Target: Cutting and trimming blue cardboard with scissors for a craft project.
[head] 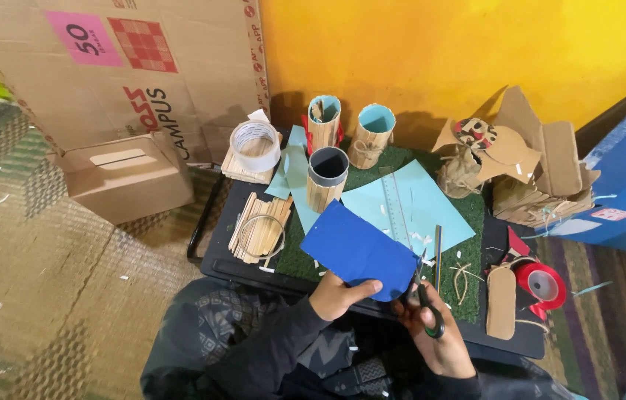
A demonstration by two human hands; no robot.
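A: What's biggest in view?

B: The flattened cardboard sheet [105, 67] fills the upper left of the frame, with a closed cardboard box [129, 176] just below it. At centre sits a dark low table [213, 255] topped with a green grass mat [468, 211].

A: And the hands?

B: Lower centre. The left hand [336, 296] pinches the bottom edge of a blue paper sheet [357, 250], thumb on top. The right hand [435, 337] is closed through the handles of the scissors [425, 300], whose blades meet the sheet's right edge.

A: Around them?

B: A light blue paper [420, 204] with a clear ruler [394, 207] lies above the sheet. Three stick-covered cups [327, 178] stand behind, a tape roll [255, 144] to their left, a red ribbon spool [544, 285] at lower right. Flat wooden sticks [259, 226] lie left of the sheet.
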